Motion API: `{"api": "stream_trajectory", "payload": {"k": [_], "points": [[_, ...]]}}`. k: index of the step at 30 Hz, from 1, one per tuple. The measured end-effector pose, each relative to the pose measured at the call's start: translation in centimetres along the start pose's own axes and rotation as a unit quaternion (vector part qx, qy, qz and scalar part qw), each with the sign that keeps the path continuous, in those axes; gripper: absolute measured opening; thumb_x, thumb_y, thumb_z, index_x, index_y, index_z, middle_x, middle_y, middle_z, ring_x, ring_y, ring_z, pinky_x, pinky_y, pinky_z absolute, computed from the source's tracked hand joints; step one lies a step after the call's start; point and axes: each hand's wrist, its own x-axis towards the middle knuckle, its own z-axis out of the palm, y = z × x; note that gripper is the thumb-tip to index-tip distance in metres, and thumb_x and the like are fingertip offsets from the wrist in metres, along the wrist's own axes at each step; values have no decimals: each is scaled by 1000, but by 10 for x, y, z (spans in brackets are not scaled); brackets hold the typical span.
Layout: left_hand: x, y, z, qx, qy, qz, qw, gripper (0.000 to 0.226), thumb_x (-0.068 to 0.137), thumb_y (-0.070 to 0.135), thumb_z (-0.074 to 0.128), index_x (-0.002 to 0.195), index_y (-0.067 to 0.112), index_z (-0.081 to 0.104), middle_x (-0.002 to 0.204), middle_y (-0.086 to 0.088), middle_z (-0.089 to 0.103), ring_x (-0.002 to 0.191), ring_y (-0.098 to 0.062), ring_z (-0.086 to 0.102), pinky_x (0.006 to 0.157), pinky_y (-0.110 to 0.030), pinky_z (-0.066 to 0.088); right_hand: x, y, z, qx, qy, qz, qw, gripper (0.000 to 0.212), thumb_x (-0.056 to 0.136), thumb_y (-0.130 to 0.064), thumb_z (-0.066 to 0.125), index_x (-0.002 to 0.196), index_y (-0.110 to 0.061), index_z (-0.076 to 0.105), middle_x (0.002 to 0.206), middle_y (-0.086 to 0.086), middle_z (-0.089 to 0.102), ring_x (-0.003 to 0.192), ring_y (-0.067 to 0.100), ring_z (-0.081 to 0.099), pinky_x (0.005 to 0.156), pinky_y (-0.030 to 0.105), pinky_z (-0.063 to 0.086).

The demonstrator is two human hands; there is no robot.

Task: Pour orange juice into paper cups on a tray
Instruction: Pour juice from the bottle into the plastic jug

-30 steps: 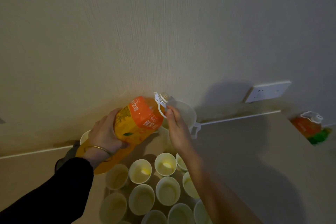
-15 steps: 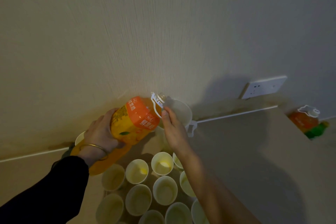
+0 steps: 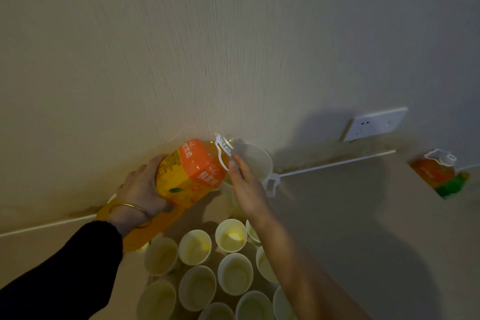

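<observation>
My left hand (image 3: 141, 189) grips the body of an orange juice bottle (image 3: 192, 169), tilted with its open neck to the right. The neck sits over the rim of a white plastic cup (image 3: 255, 162) that has a side handle. My right hand (image 3: 245, 187) pinches that cup's near rim, beside the bottle's white carry loop. Several paper cups (image 3: 231, 235) stand close together below both hands, some with a little yellow juice in the bottom. Part of the orange tray (image 3: 145, 234) shows under my left wrist; the cups hide the rest.
A second orange juice bottle (image 3: 435, 173) lies at the far right of the surface near the wall. A white wall socket (image 3: 376, 125) sits above the counter edge. The wall stands right behind the bottle and cup.
The view shifted slightly, so hands, bottle and cups sit a little further left. Both grips and the bottle's tilt look the same.
</observation>
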Motion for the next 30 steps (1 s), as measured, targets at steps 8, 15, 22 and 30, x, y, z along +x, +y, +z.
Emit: {"api": "stream_trajectory", "payload": {"k": [8,15,22,30], "points": [[4,1,0,5,-7,-5,1000,125,28,30,88,140,32,30,125,-8,54,114,-37,49,92,-53,44,-1,-3,-5,-13,-14,6,1000,49,98,-54,27,145,-41,28,142,-5,46,134,21,38,113,50,26],[6,4,-2,7,-16,-8,1000,125,31,28,90,140,32,29,126,-8,53,115,-37,48,93,-54,43,0,1,-4,-10,-14,6,1000,48,98,-56,26,144,-44,26,141,-5,47,134,22,38,112,52,25],[8,5,-5,16,-15,1,1000,124,30,27,89,138,36,30,125,-7,54,113,-37,49,91,-55,44,2,3,-3,-20,-14,4,1000,49,97,-57,25,145,-44,24,143,-4,47,135,22,37,112,53,25],[8,8,-11,29,-26,-8,999,123,32,23,90,139,35,30,127,-8,52,116,-38,47,93,-55,43,4,3,-3,-18,-15,9,1000,48,98,-55,26,145,-44,27,142,-5,47,135,21,38,112,52,24]]}}
